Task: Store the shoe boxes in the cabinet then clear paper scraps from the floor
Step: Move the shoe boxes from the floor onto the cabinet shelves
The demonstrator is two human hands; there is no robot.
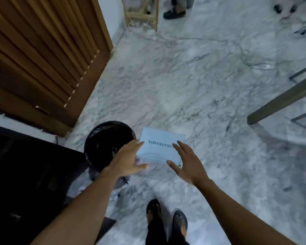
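A light blue shoe box (160, 146) with dark lettering on its lid lies on the marble floor, right beside a black-lined bin. My left hand (126, 159) hovers over the box's left edge with fingers spread. My right hand (185, 160) is spread over its right edge. Neither hand grips the box; whether the fingertips touch it I cannot tell. Small pale scraps (114, 197) lie on the floor near the bin's base.
A round bin with a black bag (104, 142) stands left of the box. A wooden louvred door (42, 55) and a dark cabinet surface (25, 174) fill the left. A table leg (281, 99) crosses at right. Cables (237, 53) trail across the far floor. My sandalled feet (166, 220) are below.
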